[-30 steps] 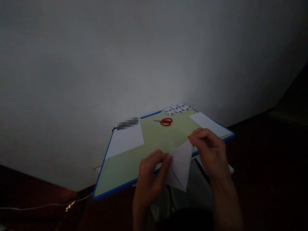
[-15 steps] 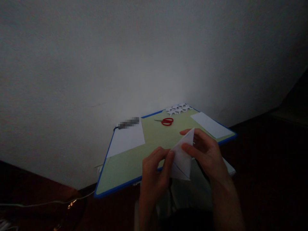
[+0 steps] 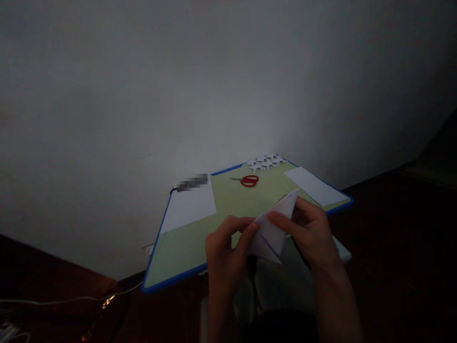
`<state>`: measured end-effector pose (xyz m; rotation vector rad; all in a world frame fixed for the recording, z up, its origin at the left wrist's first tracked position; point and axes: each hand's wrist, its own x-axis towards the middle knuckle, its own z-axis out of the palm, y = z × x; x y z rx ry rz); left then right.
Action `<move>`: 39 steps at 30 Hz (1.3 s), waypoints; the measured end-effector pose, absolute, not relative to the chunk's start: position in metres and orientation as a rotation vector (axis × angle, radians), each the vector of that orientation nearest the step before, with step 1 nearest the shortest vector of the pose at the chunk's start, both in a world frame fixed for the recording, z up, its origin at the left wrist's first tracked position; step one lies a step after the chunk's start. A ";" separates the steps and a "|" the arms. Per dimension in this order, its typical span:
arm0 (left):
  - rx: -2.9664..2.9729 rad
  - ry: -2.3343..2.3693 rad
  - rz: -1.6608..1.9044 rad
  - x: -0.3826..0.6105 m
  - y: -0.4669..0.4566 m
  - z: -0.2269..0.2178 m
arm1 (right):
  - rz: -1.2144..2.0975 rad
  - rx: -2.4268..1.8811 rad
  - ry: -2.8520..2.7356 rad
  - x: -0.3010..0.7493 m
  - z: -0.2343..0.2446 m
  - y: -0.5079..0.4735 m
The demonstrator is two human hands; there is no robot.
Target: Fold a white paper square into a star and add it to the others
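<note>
Between my hands, above the table's near edge, is a folded piece of white paper (image 3: pixel 273 228) with a pointed top corner and a crease or slit across its lower part. My left hand (image 3: pixel 230 243) pinches its left edge between thumb and index finger. Gripping it from the right, my right hand (image 3: pixel 309 231) has its thumb pressed on the near face and its other fingers behind, partly hidden by the paper. Beyond the hands, red-handled scissors (image 3: pixel 249 180) lie on the table with their blades pointing left.
The light green table (image 3: pixel 185 257) has a blue rim and stands against a grey wall. Several folded white paper pieces (image 3: pixel 266 162) sit at its far corner. White sheets lie at left (image 3: pixel 191 207) and right (image 3: pixel 317 186). A blurred-out dark object (image 3: pixel 193 183) rests on the left sheet.
The folded paper has tilted a little to the right at its tip, and its lower flap stands out more to the left. Both hands keep their hold; the left has shifted slightly left.
</note>
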<state>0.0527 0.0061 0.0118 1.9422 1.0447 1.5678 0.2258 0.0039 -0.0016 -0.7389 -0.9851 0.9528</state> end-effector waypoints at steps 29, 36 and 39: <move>1.940 1.017 1.525 0.058 0.018 0.002 | 0.558 -0.898 -0.899 0.226 0.003 0.011; 1.931 0.983 1.508 0.059 0.017 0.003 | 0.510 -0.912 -0.881 0.230 -0.001 0.013; 1.932 0.953 1.502 0.059 0.017 0.003 | 0.483 -0.904 -0.880 0.230 -0.001 0.011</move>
